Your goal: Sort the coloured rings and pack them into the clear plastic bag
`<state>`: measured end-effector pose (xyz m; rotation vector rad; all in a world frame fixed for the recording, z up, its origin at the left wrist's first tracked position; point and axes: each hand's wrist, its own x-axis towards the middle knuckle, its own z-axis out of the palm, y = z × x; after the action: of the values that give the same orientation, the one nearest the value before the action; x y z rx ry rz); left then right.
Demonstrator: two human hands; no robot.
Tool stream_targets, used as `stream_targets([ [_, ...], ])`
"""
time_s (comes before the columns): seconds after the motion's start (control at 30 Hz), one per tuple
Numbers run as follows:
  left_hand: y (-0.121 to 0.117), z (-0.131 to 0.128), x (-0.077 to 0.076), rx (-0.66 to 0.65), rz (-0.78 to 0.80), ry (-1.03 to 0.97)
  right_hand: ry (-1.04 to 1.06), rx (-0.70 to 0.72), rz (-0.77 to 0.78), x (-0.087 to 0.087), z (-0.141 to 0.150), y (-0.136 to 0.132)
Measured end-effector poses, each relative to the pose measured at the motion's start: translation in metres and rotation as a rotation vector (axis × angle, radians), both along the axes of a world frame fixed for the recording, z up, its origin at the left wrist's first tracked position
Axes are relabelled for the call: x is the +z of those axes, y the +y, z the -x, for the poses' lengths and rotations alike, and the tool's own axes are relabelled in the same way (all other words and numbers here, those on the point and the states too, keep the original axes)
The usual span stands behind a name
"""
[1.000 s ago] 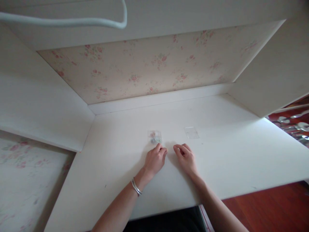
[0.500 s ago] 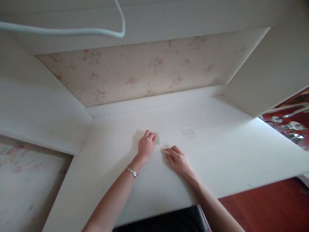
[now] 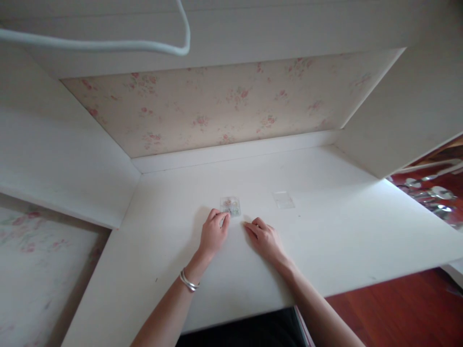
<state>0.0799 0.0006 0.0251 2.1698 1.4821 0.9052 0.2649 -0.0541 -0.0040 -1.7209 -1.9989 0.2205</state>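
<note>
A small clear plastic box (image 3: pixel 235 203) lies on the white desktop, with tiny coloured bits in its compartments. My left hand (image 3: pixel 214 232) is at its near edge, thumb and forefinger pinched together over the front part of the box. What those fingertips hold, if anything, is too small to make out. To the right, my right hand (image 3: pixel 265 241) rests on the desktop with thumb and forefinger closed. A small beige piece is in this pinch, now mostly hidden by the fingers. Beyond my right hand lies a flat, clear square lid (image 3: pixel 284 200).
The white desktop (image 3: pixel 173 212) is bounded by side panels and a back strip under flowered wallpaper (image 3: pixel 202 111). A white cable or tube (image 3: pixel 108 46) crosses the upper left. Shiny metal things (image 3: pixel 439 193) stand past the right edge, above a red-brown floor (image 3: pixel 379 303).
My left hand has drawn back toward me and slightly left, uncovering most of the clear box. My right hand stays nearly in place; its beige piece shows less.
</note>
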Motion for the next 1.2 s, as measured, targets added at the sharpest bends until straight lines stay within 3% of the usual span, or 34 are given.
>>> stream_targets([
  [0.23,-0.028,0.009,-0.006,-0.061,0.108,-0.100,0.048,0.020,-0.002,0.001,0.001,-0.002],
  [0.47,-0.034,0.014,-0.009,-0.131,0.161,-0.005,0.282,-0.002,-0.037,0.005,0.003,0.004],
  [0.7,-0.033,0.017,-0.012,-0.141,0.162,0.013,0.254,-0.016,-0.139,0.027,0.016,0.050],
  [0.9,-0.035,0.018,-0.011,-0.121,0.162,0.005,0.121,-0.043,-0.130,0.020,0.022,0.080],
  [1.2,-0.035,0.013,-0.007,-0.117,0.174,0.069,0.285,-0.117,-0.116,0.019,-0.004,0.042],
])
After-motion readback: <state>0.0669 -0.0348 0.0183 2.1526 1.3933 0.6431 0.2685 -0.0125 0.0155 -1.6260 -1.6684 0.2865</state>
